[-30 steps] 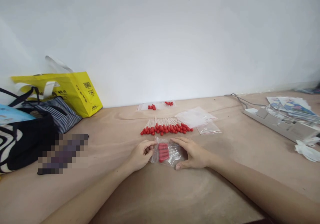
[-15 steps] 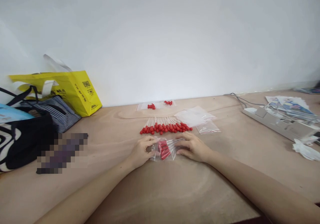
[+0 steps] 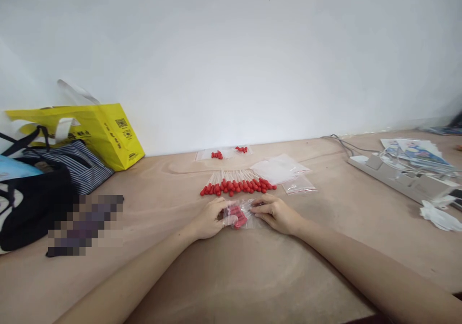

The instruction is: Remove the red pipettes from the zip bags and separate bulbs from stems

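Observation:
Between my hands, low over the table, is a clear plastic bag (image 3: 252, 222) with several red-tipped sticks (image 3: 238, 217) inside, their red ends toward the left. My left hand (image 3: 211, 218) grips the bag's left end, the thumb over the red tips. My right hand (image 3: 276, 213) pinches its right side, fingers pressed together. Just beyond lies a fanned row of loose red-tipped sticks (image 3: 238, 185), pale shafts pointing away from me. Flat clear bags (image 3: 277, 169) rest to the right of the row. Farther back, near the wall, lie filled bags (image 3: 231, 153) with red tips inside.
At left stand a yellow bag (image 3: 122, 138), a striped pouch (image 3: 90, 167) and a black bag (image 3: 39, 208), near a pixelated dark object (image 3: 84, 225). On the right are a white power strip (image 3: 390, 177), printed sheets (image 3: 418, 150) and a crumpled white tissue (image 3: 440, 215).
My left thumb has moved right, over the red tips in the bag. My right fingers have shifted slightly along the bag's right side. The view has turned a little.

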`<state>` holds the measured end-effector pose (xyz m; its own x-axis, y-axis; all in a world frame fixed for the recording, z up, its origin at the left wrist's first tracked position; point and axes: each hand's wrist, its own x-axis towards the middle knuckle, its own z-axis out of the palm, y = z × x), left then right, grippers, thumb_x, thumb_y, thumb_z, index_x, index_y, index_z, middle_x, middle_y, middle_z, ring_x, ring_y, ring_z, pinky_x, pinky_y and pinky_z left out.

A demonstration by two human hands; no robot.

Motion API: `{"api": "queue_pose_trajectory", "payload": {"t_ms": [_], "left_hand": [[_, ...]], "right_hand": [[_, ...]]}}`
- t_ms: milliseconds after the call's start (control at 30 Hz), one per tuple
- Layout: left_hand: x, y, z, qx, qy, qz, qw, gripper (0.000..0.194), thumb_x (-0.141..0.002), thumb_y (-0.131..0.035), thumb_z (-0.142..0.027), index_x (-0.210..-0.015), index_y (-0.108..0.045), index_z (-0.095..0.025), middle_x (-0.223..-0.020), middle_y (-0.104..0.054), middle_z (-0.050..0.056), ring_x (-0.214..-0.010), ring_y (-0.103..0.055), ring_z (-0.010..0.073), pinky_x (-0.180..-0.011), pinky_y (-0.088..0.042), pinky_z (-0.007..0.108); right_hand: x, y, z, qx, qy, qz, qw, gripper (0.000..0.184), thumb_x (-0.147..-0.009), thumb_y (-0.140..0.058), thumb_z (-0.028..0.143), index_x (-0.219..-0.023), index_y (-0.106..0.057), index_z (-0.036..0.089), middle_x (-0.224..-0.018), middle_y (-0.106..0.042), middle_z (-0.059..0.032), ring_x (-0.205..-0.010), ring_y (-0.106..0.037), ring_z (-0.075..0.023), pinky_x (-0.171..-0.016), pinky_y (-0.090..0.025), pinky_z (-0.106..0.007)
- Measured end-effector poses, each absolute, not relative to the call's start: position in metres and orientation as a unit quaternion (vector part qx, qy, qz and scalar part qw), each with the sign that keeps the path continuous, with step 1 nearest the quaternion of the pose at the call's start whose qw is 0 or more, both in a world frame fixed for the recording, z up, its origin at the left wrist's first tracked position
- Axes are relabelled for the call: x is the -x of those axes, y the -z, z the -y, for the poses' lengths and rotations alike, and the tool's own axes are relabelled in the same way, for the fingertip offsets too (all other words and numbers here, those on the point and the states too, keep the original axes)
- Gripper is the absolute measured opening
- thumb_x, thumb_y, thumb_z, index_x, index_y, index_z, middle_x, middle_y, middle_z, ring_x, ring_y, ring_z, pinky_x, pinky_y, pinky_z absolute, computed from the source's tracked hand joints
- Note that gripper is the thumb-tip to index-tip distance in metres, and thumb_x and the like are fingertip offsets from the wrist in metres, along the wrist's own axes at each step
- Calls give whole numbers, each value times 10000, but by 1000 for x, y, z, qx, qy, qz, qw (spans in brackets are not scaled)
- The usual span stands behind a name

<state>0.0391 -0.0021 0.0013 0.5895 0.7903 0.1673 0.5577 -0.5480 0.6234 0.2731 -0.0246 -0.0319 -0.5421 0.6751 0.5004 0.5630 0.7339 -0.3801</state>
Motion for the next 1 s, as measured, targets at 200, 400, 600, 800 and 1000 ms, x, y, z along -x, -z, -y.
{"api": "queue_pose_trajectory", "payload": {"t_ms": [200, 400, 600, 800, 1000], "left_hand": [[-45, -9, 1, -816, -184, -420, 352, 263, -682, -583, -320, -912, -651, -212, -725, -602, -1, -623, -502, 136, -575, -371, 211], [-24, -8, 5, -773, -264, -445, 367, 283, -653, -587, -270, -912, -666, -186, -900, -648, 46, -757, -568, 168, -674, -429, 240], [33, -12, 13, -616, -323, -552, 460, 339, -531, -706, -306, -854, -683, -208, -885, -689, 41, -837, -608, 210, -724, -475, 276], [76, -13, 2, -484, -492, -583, 428, 304, -477, -717, -248, -772, -687, -181, -831, -688, 44, -693, -607, 153, -611, -495, 228], [48, -1, -32, -511, -480, -650, 293, 270, -653, -586, -280, -882, -652, -151, -869, -677, 65, -759, -632, 157, -684, -497, 246]], "right_hand": [[-273, 33, 25, 355, -79, 873, 326, 228, -834, -472, 214, -987, -641, 217, -1011, -588, -87, -929, -554, -163, -806, -464, -310], [-273, 33, 25, 360, -83, 869, 329, 216, -830, -481, 227, -964, -649, 220, -1003, -589, -86, -917, -555, -167, -797, -467, -319], [-274, 34, 25, 362, -75, 871, 325, 223, -830, -481, 225, -985, -642, 223, -999, -589, -84, -908, -557, -161, -790, -468, -306], [-274, 34, 24, 360, -71, 873, 321, 229, -835, -471, 227, -990, -639, 227, -991, -590, -81, -899, -558, -162, -773, -472, -305], [-273, 33, 25, 360, -81, 872, 322, 236, -840, -459, 226, -990, -640, 219, -976, -589, -81, -893, -551, -160, -781, -467, -308]]}}
